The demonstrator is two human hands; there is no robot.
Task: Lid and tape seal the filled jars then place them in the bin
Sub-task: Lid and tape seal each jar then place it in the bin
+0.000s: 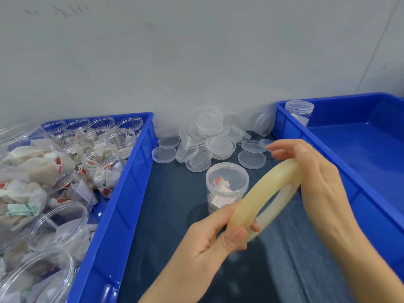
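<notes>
A yellowish roll of clear tape (pixel 265 189) is held over the dark table between both hands. My left hand (pixel 218 232) grips its lower end, thumb on the outer rim and a finger through the hole. My right hand (pixel 314 173) curls over the upper end of the roll. Behind the roll stands a lidded clear jar (pixel 226 182) filled with tea bags. One lidded jar (pixel 299 111) stands in the far left corner of the blue bin (pixel 328 154) on the right.
A pile of clear lids (pixel 209 138) lies against the wall at the back of the table. The blue bin (pixel 131 182) on the left holds several open jars (pixel 102 167) stuffed with tea bags. Dark table surface (pixel 170 215) lies between the two bins.
</notes>
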